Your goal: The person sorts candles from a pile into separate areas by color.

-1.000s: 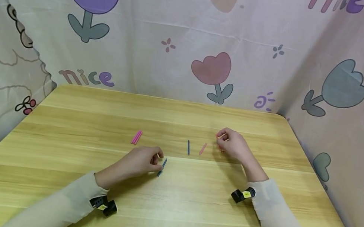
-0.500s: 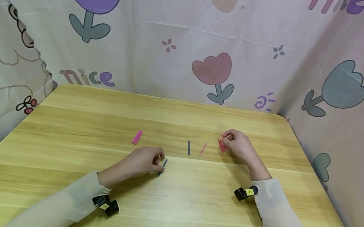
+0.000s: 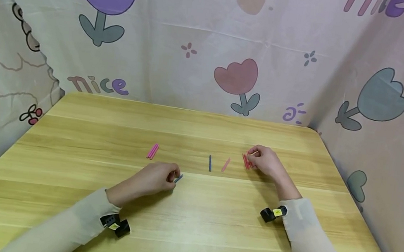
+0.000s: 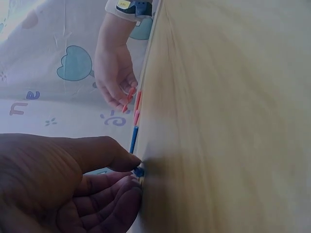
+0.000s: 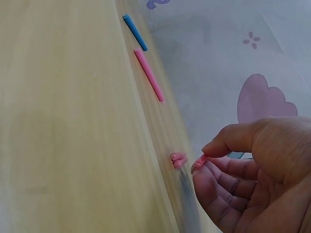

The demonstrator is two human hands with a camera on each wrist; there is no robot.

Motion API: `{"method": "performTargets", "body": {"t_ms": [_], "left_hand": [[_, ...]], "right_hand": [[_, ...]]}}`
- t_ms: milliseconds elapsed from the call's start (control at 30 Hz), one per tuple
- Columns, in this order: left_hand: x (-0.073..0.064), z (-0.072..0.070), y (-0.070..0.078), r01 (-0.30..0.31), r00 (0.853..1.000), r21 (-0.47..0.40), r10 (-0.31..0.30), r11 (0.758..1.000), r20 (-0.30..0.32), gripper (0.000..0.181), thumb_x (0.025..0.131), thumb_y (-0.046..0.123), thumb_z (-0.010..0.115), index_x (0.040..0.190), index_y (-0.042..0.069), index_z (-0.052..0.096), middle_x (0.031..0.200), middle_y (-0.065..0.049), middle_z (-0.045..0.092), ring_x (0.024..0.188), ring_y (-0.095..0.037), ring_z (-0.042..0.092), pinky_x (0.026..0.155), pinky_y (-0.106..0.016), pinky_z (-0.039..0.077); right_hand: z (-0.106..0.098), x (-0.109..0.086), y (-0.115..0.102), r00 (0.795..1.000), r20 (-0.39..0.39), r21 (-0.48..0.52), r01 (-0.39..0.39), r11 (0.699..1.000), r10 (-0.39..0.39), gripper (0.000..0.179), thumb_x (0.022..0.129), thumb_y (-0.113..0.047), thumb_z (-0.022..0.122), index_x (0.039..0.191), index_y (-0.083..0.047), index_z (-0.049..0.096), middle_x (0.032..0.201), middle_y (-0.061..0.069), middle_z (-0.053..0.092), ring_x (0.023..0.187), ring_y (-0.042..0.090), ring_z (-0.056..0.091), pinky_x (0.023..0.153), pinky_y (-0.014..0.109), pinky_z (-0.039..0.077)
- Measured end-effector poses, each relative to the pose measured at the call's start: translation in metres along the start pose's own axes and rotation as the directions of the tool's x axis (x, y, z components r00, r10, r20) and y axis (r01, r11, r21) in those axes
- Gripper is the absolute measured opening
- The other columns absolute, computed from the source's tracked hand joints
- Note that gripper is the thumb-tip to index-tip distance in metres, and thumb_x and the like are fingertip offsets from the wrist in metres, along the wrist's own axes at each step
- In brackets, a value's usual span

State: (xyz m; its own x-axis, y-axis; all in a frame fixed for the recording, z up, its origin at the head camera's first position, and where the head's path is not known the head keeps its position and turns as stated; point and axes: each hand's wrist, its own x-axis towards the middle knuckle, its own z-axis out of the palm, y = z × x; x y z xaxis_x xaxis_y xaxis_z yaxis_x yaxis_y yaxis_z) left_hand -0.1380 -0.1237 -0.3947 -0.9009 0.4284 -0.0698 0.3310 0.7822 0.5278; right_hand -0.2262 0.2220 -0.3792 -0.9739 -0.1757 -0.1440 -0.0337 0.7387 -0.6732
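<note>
My left hand (image 3: 156,178) pinches a thin blue stick (image 3: 179,178) between thumb and fingers, close over the table. Most of that stick is hidden in the left wrist view, where only a short blue end (image 4: 139,172) shows at the fingertips. At the right, my other hand (image 3: 263,160) holds a thin red stick (image 5: 200,161) between thumb and forefinger. Right beside its fingertips lie a couple of red sticks (image 3: 245,161), side by side. Their ends (image 5: 178,159) face the camera in the right wrist view.
A second blue stick (image 3: 210,163) and a pale pink stick (image 3: 226,164) lie apart between the hands. Bright pink sticks (image 3: 152,151) form a small bundle beyond the left hand. A printed curtain (image 3: 178,73) hangs along the back edge of the wooden table (image 3: 190,232).
The left fingers have closed on the blue stick, which has turned and risen slightly. The right hand has shifted a little rightward with its red stick, uncovering the red sticks on the table.
</note>
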Motion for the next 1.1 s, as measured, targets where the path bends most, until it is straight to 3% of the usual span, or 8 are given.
{"method": "performTargets", "body": {"t_ms": [1100], "left_hand": [[-0.0068, -0.0070, 0.0033, -0.076, 0.997, 0.065, 0.075, 0.995, 0.017, 0.022, 0.076, 0.004, 0.075, 0.095, 0.009, 0.066, 0.076, 0.008, 0.055, 0.069, -0.009, 0.050, 0.063, -0.029, 0.045]], "right_hand": [[0.0061, 0.0055, 0.0055, 0.998, -0.020, -0.047, -0.066, 0.997, 0.065, 0.021, 0.094, -0.015, 0.062, 0.107, 0.001, 0.066, 0.086, 0.009, 0.065, 0.068, 0.015, 0.059, 0.061, 0.027, 0.050]]}}
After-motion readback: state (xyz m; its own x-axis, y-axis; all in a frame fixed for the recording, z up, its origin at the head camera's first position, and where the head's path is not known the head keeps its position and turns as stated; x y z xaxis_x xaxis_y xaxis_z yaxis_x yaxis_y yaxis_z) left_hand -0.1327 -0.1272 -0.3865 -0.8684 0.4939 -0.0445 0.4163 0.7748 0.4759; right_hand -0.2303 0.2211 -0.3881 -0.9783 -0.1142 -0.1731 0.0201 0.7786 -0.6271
